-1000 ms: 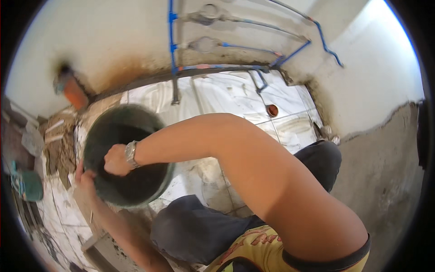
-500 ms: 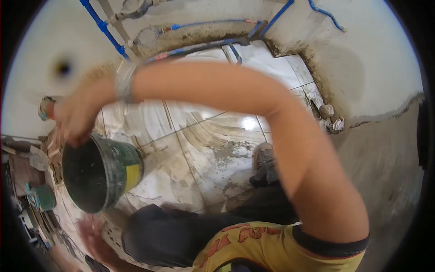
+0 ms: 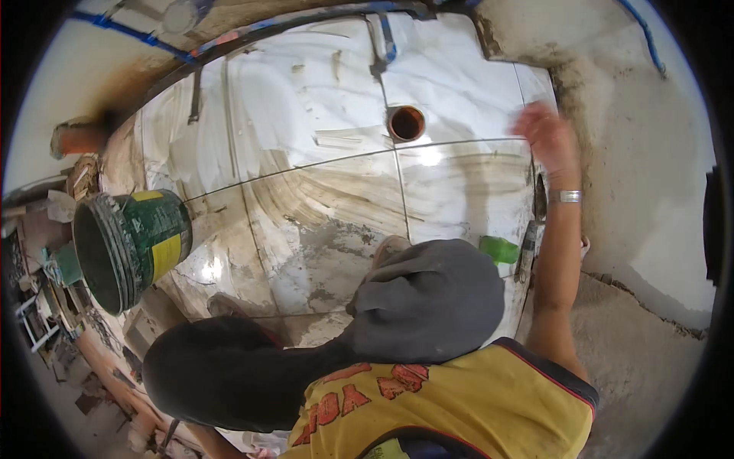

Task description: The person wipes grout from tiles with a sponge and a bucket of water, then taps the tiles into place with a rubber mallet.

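Right hand [image 3: 549, 138] in the upper right of the frame, blurred, at the right edge of the white tile floor [image 3: 310, 130] and near the plaster wall [image 3: 634, 199]; grip released, fingers loosely extended. Cannot tell whether touching the tiles or just above them. At the wrist, a silver metal wristband [image 3: 566, 196]. Only the left forearm [image 3: 208, 441] in sight at the bottom left, left hand hidden from view; cannot tell the state of that grip. Across the middle and top of the frame, tiles streaked with brown, sweeping smears and patched with grey-brown residue near the centre. Set above centre, a round reddish-brown pipe opening [image 3: 406, 123]. Well apart from the right hand, at the left of the frame, a green bucket [image 3: 145, 237] with yellow patches, mouth toward the left edge. Just beside the dark grey trouser knee [image 3: 436, 298], right of centre, a small bright green piece [image 3: 499, 249], too indistinct to name. In the upper left, a blue pipe [image 3: 157, 44] and, lower down, an orange pipe stub [image 3: 79, 140]. Along the bottom, a yellow shirt [image 3: 459, 405] with red lettering.
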`<state>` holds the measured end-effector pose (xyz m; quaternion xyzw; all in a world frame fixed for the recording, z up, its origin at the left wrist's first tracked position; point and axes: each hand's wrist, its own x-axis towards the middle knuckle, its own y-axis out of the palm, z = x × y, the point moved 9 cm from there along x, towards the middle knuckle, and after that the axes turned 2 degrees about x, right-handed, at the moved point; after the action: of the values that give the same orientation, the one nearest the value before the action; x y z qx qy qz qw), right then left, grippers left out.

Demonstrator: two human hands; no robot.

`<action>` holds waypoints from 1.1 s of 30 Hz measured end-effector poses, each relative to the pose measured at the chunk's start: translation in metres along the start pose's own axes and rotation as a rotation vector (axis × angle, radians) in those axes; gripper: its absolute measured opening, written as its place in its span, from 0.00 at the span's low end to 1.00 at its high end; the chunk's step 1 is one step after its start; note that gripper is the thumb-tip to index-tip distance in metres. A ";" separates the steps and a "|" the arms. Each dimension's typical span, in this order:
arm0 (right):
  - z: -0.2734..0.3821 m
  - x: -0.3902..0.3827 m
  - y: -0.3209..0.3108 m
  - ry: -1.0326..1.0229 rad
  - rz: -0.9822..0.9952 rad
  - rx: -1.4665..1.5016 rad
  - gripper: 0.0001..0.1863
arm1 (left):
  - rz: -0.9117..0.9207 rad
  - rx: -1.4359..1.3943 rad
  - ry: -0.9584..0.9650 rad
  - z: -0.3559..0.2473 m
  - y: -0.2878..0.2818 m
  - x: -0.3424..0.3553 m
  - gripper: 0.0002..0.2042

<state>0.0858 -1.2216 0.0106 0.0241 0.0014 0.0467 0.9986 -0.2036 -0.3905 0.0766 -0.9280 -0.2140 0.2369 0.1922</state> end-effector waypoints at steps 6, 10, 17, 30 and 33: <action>-0.007 -0.093 -0.053 0.373 -0.483 -0.234 0.28 | -0.211 -0.085 -0.007 -0.005 -0.034 -0.020 0.34; 0.015 -0.073 -0.057 -0.022 -0.269 0.028 0.21 | -0.153 -0.235 -0.008 -0.016 -0.026 0.008 0.36; -0.079 -0.172 0.001 0.437 -0.647 -0.503 0.18 | 0.385 0.223 0.501 -0.263 0.108 0.078 0.29; -0.131 -0.398 0.080 0.611 -0.951 -0.953 0.18 | 0.740 1.251 0.558 -0.173 0.579 0.300 0.66; -0.097 -0.416 0.085 0.553 -0.956 -1.012 0.18 | 0.683 1.256 0.545 -0.171 0.602 0.276 0.67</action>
<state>-0.3372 -1.1716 -0.0823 -0.4540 0.2409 -0.3930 0.7624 0.2893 -0.8021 -0.1591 -0.6847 0.3145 0.1229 0.6459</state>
